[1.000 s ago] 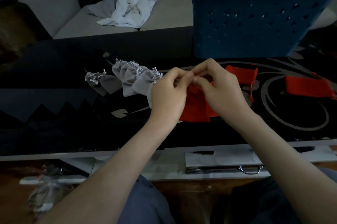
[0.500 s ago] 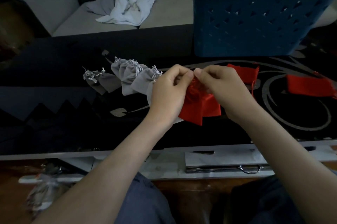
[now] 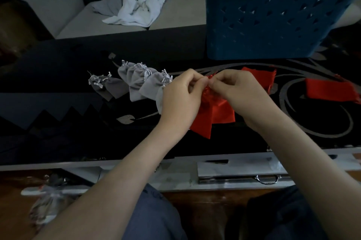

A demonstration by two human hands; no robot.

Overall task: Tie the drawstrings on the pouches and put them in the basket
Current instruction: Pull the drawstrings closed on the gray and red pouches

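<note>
I judge this about midway: my left hand (image 3: 181,95) and right hand (image 3: 238,91) both pinch the neck of a red pouch (image 3: 216,112) in front of the basket (image 3: 273,25), cinched grey pouches (image 3: 140,83) lie to its front-left, two flat red pouches (image 3: 330,91) wait before it, and its inside is hidden.

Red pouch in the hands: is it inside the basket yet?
No: the left hand and right hand pinch the red pouch at its neck over the table, on the near side of the basket.
</note>
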